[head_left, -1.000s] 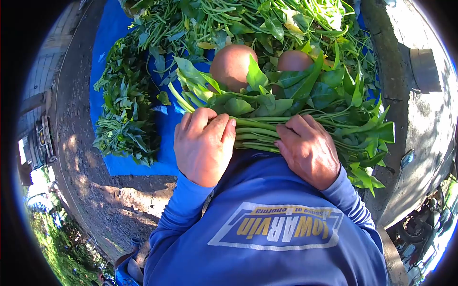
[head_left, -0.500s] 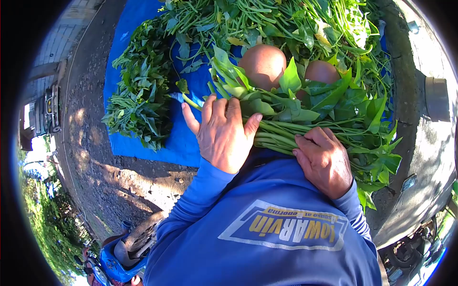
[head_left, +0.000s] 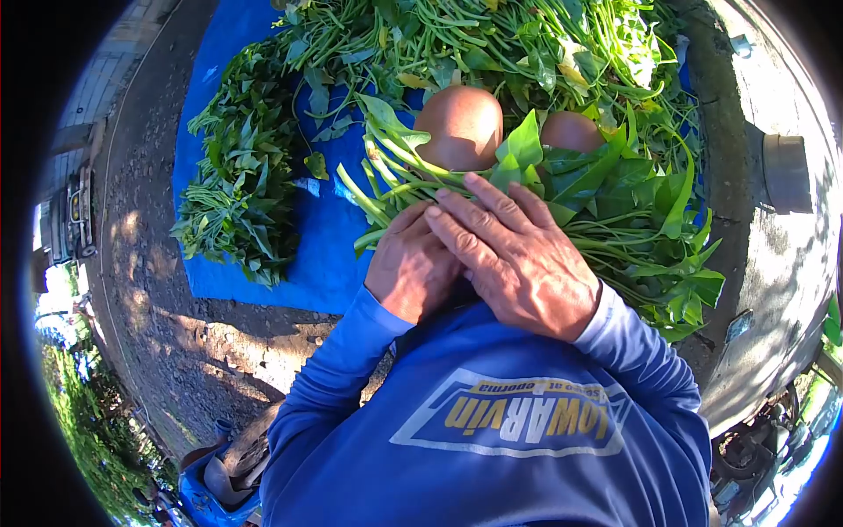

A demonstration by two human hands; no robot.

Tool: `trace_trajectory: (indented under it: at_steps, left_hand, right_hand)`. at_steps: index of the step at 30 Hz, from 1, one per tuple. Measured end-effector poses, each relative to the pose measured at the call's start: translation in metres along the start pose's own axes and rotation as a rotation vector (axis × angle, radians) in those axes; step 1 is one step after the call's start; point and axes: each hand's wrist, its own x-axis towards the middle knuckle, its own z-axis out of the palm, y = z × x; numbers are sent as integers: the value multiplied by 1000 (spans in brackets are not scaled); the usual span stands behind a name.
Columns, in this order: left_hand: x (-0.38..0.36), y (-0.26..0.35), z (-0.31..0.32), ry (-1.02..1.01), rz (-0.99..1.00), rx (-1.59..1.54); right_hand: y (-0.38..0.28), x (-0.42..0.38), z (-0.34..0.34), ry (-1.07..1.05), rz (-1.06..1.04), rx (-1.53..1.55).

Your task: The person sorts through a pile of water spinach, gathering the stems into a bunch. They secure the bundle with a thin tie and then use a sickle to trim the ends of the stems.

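Note:
A bunch of leafy green stems (head_left: pixel 632 224) lies across my lap, its cut ends pointing left and its broad leaves to the right. My left hand (head_left: pixel 413 268) is closed round the stems near the cut ends; its fingertips are hidden. Over the bunch lies my right hand (head_left: pixel 518 255), palm down with fingers stretched out, the fingertips overlapping the back of my left hand. Its thumb is mostly out of sight.
My bare knees (head_left: pixel 461 127) rise just beyond the bunch. A big heap of loose greens (head_left: pixel 492 44) covers the far part of a blue tarp (head_left: pixel 325 272). Stacked leafy bundles (head_left: pixel 241 167) sit at its left. A concrete edge (head_left: pixel 755 290) runs along the right.
My right hand has moved left from the leafy side onto the stems, meeting my left hand. My left hand has gone from spread fingers to closed round the stems.

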Motion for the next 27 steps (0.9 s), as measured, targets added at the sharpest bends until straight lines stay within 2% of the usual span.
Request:
trace_trajectory:
  at_steps: [1,2,3,4,6,7,10,11,15,18,20,22,23,25,27]
  left_hand:
    - [0,-4,1,-14,4,-35]
    - [3,-6,1,114,72,-46]
    - [2,0,1,168,-80,-156]
    - [0,8,1,222,-235,-265]
    - [6,11,-4,346,-361,-179]
    - [10,10,-7,406,-422,-134]
    - [22,6,-5,225,-620,-31]
    - [27,3,-4,189,-626,-42]
    - [37,-1,9,181,-542,-67]
    - [36,-6,19,280,-435,-148]
    - [38,-8,16,173,-299,-163]
    - [43,-1,1,122,-106,-203]
    - [43,8,-7,-19,-175,-200]
    - [41,6,0,1,-89,-107]
    - [41,3,-3,-76,12,-99]
  right_hand:
    - [7,-2,3,-14,57,-114]
    - [14,-5,4,-31,114,-227]
    - [20,-7,5,59,119,-291]
    - [24,-12,3,39,146,-268]
    - [28,-21,2,-2,207,-211]
    - [31,-21,10,121,180,-191]
    - [29,-23,14,120,203,-157]
    - [29,-23,16,121,205,-152]
    - [32,-27,15,142,222,-138]
    - [32,-30,17,156,244,-108]
    - [33,-32,17,142,261,-92]
    - [28,-32,13,301,280,-72]
    - [26,-31,9,382,283,-63]
    - [21,-25,-6,357,83,70]
    - [2,-16,-25,209,24,264]
